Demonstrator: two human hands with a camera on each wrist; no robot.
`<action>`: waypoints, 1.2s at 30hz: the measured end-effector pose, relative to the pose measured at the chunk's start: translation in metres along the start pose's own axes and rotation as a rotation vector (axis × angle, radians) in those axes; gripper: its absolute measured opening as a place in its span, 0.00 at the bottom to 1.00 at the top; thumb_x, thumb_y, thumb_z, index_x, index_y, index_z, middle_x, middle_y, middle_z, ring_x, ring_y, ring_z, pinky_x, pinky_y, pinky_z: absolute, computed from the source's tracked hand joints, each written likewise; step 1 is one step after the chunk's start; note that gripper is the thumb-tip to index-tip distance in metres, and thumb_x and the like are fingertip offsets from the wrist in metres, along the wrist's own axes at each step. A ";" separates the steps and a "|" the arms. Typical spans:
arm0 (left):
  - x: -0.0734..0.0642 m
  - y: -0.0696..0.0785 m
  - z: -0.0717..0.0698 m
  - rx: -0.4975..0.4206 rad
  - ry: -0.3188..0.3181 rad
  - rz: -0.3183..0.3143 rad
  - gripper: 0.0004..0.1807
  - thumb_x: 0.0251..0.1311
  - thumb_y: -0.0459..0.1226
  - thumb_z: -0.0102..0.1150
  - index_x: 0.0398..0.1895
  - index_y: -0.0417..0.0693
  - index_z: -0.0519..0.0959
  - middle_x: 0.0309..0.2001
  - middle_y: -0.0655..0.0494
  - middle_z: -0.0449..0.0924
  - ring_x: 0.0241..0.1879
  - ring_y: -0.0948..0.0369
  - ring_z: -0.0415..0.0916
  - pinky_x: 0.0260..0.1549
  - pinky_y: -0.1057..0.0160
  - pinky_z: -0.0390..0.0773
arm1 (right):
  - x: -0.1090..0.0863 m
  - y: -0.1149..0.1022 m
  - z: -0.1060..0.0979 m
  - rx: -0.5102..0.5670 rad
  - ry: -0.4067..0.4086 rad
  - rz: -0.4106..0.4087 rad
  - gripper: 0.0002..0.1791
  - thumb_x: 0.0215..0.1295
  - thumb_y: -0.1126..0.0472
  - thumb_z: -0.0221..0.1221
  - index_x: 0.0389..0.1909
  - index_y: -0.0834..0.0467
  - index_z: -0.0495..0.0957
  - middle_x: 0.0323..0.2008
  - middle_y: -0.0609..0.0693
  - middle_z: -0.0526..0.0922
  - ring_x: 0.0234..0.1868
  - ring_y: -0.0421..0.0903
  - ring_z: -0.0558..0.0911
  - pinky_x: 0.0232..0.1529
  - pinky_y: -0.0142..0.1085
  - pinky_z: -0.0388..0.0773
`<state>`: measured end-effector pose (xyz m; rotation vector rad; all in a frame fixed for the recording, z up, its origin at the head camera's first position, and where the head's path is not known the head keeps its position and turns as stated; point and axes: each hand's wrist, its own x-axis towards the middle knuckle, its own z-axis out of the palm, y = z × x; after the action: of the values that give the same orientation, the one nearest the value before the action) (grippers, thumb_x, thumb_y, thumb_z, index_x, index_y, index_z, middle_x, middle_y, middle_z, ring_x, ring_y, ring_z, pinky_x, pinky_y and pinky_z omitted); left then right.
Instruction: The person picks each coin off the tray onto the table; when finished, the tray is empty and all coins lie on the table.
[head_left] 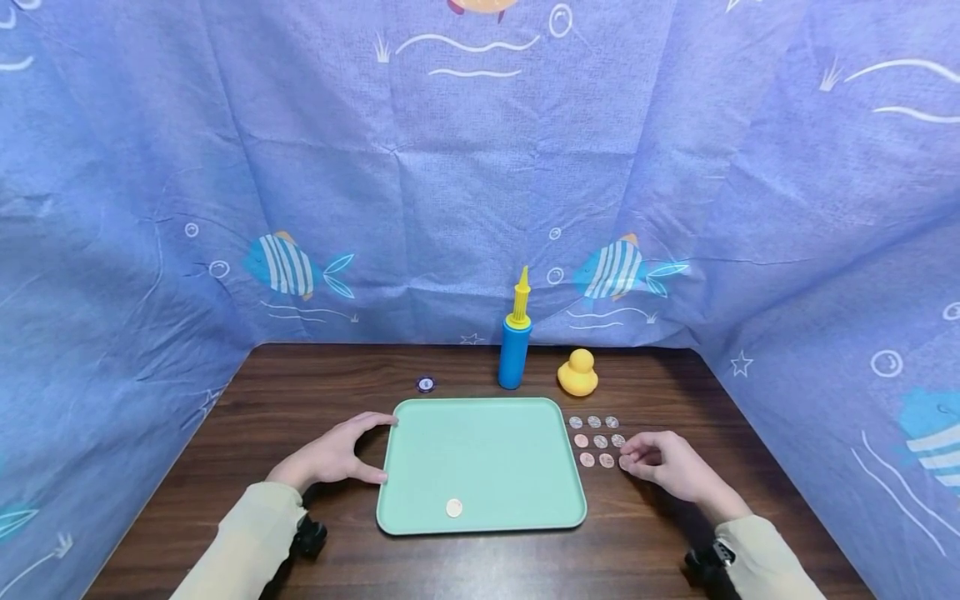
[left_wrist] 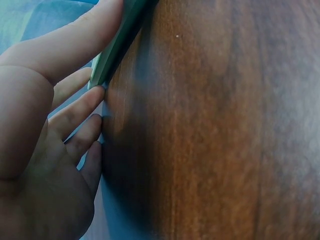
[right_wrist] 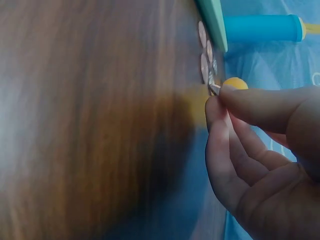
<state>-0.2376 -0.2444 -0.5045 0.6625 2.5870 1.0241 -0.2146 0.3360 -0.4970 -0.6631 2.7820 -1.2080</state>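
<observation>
A pale green tray point(head_left: 480, 458) lies on the dark wooden table. One light coin point(head_left: 453, 507) rests near its front edge. At the tray's left rim is my left hand point(head_left: 341, 454), thumb and forefinger spread apart and touching the rim; the left wrist view shows its other fingers loosely extended. To the right of the tray, my right hand point(head_left: 667, 467) pinches a coin point(right_wrist: 215, 89) between thumb and fingertips. Beside that hand, several silver and copper coins point(head_left: 600, 442) lie flat in short rows.
Behind the tray stand a blue balloon pump point(head_left: 513, 354) with a yellow nozzle and a yellow rubber duck point(head_left: 577, 373). A dark round chip point(head_left: 425, 384) lies at the back left. A blue fish-print cloth point(head_left: 465, 183) hangs behind and at both sides.
</observation>
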 end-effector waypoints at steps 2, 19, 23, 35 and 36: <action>0.000 0.000 0.000 0.002 0.000 -0.002 0.51 0.52 0.53 0.82 0.78 0.51 0.68 0.77 0.44 0.65 0.77 0.40 0.59 0.69 0.32 0.63 | -0.001 0.003 -0.001 -0.025 -0.001 0.000 0.05 0.64 0.68 0.72 0.38 0.60 0.87 0.32 0.45 0.86 0.33 0.34 0.82 0.37 0.30 0.83; 0.001 0.000 0.000 0.000 0.001 0.001 0.50 0.52 0.53 0.82 0.77 0.50 0.69 0.76 0.44 0.65 0.77 0.40 0.59 0.69 0.33 0.64 | 0.002 0.005 0.004 -0.235 0.040 -0.039 0.05 0.61 0.66 0.75 0.36 0.58 0.89 0.31 0.44 0.88 0.29 0.31 0.82 0.33 0.34 0.82; 0.001 0.001 0.000 0.006 0.004 0.001 0.50 0.52 0.53 0.82 0.77 0.51 0.69 0.76 0.44 0.65 0.77 0.40 0.59 0.69 0.33 0.64 | 0.003 0.004 0.004 -0.246 0.040 -0.016 0.04 0.61 0.64 0.75 0.35 0.57 0.89 0.27 0.40 0.86 0.27 0.31 0.81 0.32 0.34 0.80; 0.000 0.001 0.000 0.000 0.003 -0.005 0.50 0.52 0.53 0.82 0.78 0.51 0.68 0.77 0.45 0.65 0.77 0.40 0.59 0.69 0.33 0.63 | 0.006 0.004 0.004 -0.275 0.036 0.026 0.04 0.62 0.63 0.74 0.33 0.55 0.87 0.27 0.39 0.84 0.25 0.30 0.78 0.32 0.34 0.77; 0.001 0.000 0.000 0.001 0.003 -0.004 0.50 0.52 0.53 0.82 0.78 0.51 0.68 0.77 0.45 0.65 0.77 0.40 0.59 0.69 0.33 0.63 | 0.007 0.004 0.003 -0.279 0.035 0.035 0.04 0.62 0.62 0.74 0.33 0.55 0.88 0.27 0.39 0.84 0.25 0.30 0.78 0.32 0.34 0.77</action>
<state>-0.2379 -0.2438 -0.5043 0.6559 2.5907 1.0236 -0.2212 0.3333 -0.5011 -0.6099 3.0080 -0.8403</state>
